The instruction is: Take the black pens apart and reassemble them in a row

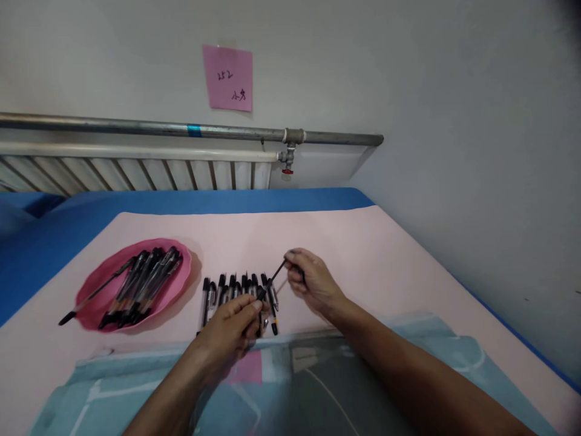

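A thin dark pen refill (pixel 276 272) runs slantwise between my two hands. My left hand (pixel 238 321) is closed in a pinch on its lower end, where a black pen part shows at the fingertips. The refill's upper tip is pinched by my right hand (pixel 313 278), and a small black piece, perhaps a cap, sits in its curled fingers. Just beyond my left hand lies a row of black-capped clear pens (pixel 211 297), partly hidden by that hand. One pen with an orange-yellow band (pixel 275 321) lies by its fingertips.
To the left, a pink scalloped bowl (pixel 186 269) holds several black pens (pixel 147 281); one long piece sticks out over its rim. A pale pink cover (pixel 363 242) lies over blue cloth. Blue-green fabric (pixel 122 387) is at the front. Radiator pipes (pixel 136 127) line the wall.
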The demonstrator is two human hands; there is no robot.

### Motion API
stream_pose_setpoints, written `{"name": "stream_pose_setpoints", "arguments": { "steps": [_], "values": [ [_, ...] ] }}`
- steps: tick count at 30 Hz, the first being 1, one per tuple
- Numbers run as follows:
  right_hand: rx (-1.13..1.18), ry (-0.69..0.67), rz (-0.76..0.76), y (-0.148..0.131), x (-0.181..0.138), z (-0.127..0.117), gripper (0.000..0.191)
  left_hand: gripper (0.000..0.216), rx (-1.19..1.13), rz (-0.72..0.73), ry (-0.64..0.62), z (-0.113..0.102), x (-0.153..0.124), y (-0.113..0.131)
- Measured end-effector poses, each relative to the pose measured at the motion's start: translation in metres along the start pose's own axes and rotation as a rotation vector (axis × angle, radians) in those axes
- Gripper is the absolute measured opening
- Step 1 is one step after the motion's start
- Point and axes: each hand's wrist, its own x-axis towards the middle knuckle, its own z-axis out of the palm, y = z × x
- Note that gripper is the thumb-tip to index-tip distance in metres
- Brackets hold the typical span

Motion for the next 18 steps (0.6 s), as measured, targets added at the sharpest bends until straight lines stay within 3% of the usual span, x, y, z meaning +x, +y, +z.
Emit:
{"name": "stream_pose_setpoints", "arguments": {
  "steps": [2, 4, 9, 13, 18],
  "values": [
    [0.063, 0.080, -0.040, -0.005, 0.007, -0.008, 0.019, 0.026, -0.014, 0.005, 0.016, -0.002, 0.002, -0.002],
    [0.070, 0.070, -0.001, -0.008, 0.009, -0.011, 0.020, 0.025, -0.031, 0.046, 0.052, -0.004, 0.006, -0.004],
    [-0.170, -0.196, 0.258, 0.003, -0.008, 0.005, 0.020, 0.027, -0.094, 0.136, 0.145, -0.007, 0.011, -0.009],
    [-0.266, -0.234, 0.292, 0.013, -0.023, 0.022, 0.021, 0.034, -0.083, 0.134, 0.120, -0.005, 0.009, -0.011],
    [-0.238, -0.209, 0.268, 0.015, -0.024, 0.023, 0.021, 0.042, -0.015, 0.179, 0.022, -0.003, 0.007, -0.013]
  ]
}}
